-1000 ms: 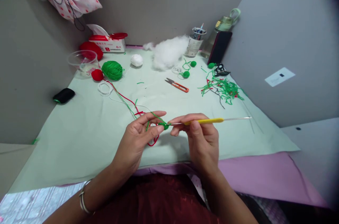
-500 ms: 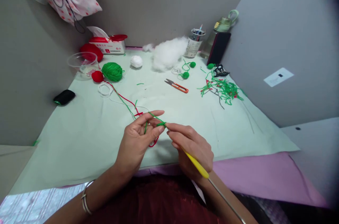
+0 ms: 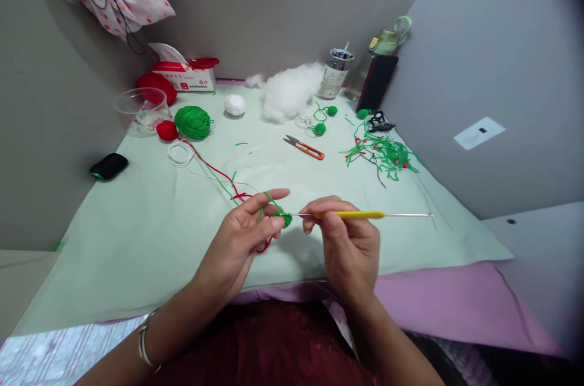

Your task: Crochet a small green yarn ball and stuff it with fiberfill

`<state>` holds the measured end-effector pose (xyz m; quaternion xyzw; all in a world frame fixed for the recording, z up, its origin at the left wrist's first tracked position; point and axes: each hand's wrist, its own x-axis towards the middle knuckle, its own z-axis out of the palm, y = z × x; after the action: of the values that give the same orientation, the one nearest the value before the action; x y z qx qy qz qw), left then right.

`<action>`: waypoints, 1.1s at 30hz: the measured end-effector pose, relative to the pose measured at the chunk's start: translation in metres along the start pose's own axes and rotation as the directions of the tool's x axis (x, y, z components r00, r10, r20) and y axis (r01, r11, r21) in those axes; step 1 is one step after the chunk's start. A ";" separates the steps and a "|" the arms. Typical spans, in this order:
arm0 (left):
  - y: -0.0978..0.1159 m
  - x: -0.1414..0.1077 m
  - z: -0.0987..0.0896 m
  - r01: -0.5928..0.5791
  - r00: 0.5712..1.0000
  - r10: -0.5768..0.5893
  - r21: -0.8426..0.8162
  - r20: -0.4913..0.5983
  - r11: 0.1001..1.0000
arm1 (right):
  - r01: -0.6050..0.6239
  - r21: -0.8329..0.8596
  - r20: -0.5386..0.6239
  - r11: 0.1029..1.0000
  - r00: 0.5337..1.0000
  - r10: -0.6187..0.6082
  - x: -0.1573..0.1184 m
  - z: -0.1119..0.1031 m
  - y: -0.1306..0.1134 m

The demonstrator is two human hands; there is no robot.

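Between thumb and fingers, my left hand [image 3: 239, 237] pinches a small round green crochet piece [image 3: 286, 219]. Green yarn runs over its raised index finger, and a loop of red yarn [image 3: 263, 246] hangs below the palm. My right hand [image 3: 349, 246] is closed around the yellow handle of a crochet hook [image 3: 356, 214], held nearly level. The hook's thin metal tip reaches left to the top edge of the green piece; whether it is through a stitch I cannot tell. Strands lead back to a green yarn ball [image 3: 193, 123] and a red yarn ball [image 3: 167, 130].
Orange thread snips [image 3: 305, 147] lie mid-table, before white stuffing [image 3: 289, 94]. A heap of yarn scraps [image 3: 385, 152] is at right, near a phone [image 3: 376, 83] leaning on a bottle [image 3: 385, 41]. A tissue box [image 3: 191, 77], plastic cup [image 3: 141, 103] and black case [image 3: 109, 166] stand left.
The crochet hook has swung from slanting down toward me to nearly level, its back end now pointing right. My right hand has turned and moved slightly right. More of the green piece shows.
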<state>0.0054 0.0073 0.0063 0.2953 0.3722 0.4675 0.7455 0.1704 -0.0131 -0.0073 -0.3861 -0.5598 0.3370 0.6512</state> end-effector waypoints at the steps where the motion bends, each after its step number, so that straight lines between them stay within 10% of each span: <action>1: -0.002 0.000 0.001 -0.013 1.000 0.013 0.030 0.014 0.999 | -0.006 0.006 0.019 1.000 1.000 0.006 0.001 0.001 0.000; 6: -0.011 0.000 0.004 -0.073 0.997 0.075 0.067 -0.025 0.995 | 0.158 -0.245 0.066 0.957 0.987 -0.146 -0.005 0.004 0.003; 10: -0.010 0.002 0.003 0.121 0.992 -0.117 -0.107 0.043 0.987 | 0.371 -0.412 0.157 0.832 0.929 -0.336 -0.010 -0.001 0.006; 15: -0.005 0.003 0.001 0.084 0.996 -0.085 -0.149 0.001 0.985 | 0.019 -0.080 -0.045 0.997 0.999 -0.023 -0.003 -0.004 0.002; 24: -0.008 -0.002 -0.001 -0.031 0.999 0.035 0.155 -0.021 0.987 | -0.218 0.147 -0.004 0.965 0.975 0.221 -0.002 -0.003 0.008; 33: -0.009 -0.005 -0.004 -0.135 0.987 0.151 0.252 -0.048 0.958 | 0.064 -0.237 0.063 0.969 0.997 -0.051 -0.006 -0.004 -0.010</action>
<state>0.0052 -0.0009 -0.0017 0.3965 0.4303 0.4796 0.6540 0.1731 -0.0232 -0.0018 -0.4356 -0.6255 0.2589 0.5933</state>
